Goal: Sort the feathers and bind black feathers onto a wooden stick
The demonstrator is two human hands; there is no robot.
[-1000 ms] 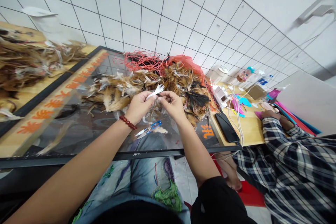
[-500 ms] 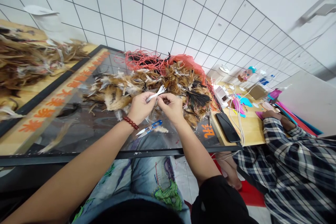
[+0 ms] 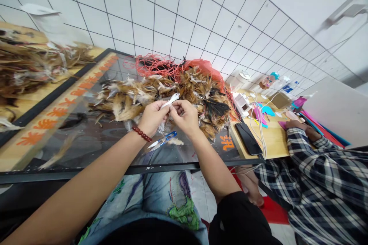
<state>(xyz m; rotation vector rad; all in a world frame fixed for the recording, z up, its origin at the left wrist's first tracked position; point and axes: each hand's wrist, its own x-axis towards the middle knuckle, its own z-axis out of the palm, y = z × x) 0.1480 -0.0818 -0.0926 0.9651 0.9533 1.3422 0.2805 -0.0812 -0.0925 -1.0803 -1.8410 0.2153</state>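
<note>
My left hand (image 3: 153, 118), with a red bead bracelet (image 3: 142, 134) at the wrist, is closed on a small bundle of white strips (image 3: 171, 100). The strips stick out beyond the fingertips, up and to the right. My right hand (image 3: 186, 118) is pinched against the left thumb, just below the bundle; what lies between its fingertips is hidden. Under the hands, on the dark tabletop (image 3: 109, 141), are blue-handled thread snips (image 3: 163, 141) with their blades apart. Behind the hands spreads a heap of brown and white feathers (image 3: 123, 101), with black feathers (image 3: 217, 108) on its right.
Red string (image 3: 156, 67) and a red plastic bag (image 3: 205, 68) lie behind the feathers. More feathers (image 3: 31, 67) are at far left. On the right are a phone (image 3: 248, 139), white cables (image 3: 261, 134) and a person in a checked shirt (image 3: 324, 168), one hand on pink material.
My right fingers have closed in toward the left thumb, and the white strips are bunched more tightly. The whole view has shifted slightly.
</note>
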